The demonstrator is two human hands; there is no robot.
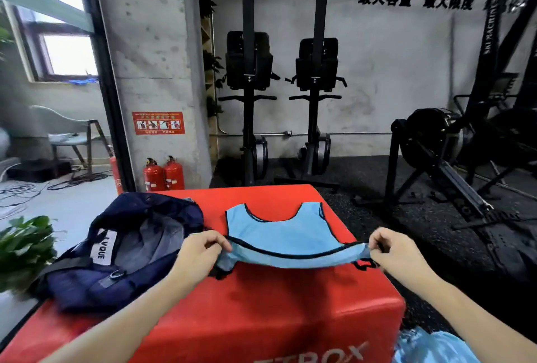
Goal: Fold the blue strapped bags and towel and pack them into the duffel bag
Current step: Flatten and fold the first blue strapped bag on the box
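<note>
Both hands pinch the near hem of a light blue strapped bag over the red worktop.

The left hand (200, 249) and the right hand (392, 249) each pinch a hem corner of the light blue strapped bag (279, 232) between curled fingers, lifting that edge; its strapped far end lies flat on the red worktop (261, 304). Just to its left lies the navy duffel bag (128, 249), unzipped, grey lining showing, contents unclear. More light blue fabric (430, 345) shows at lower right.

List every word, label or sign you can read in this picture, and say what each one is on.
"MAXIMUM", cut off at the edge: back wall.
"最大容量 最大限度": same wall, beneath it.
"LVQUE", first letter unclear: white label on the duffel bag.
"TTBOX", partly cut off: red box.
"SKI MACHINE": black machine post.
Red wall sign: too small to read.
</note>
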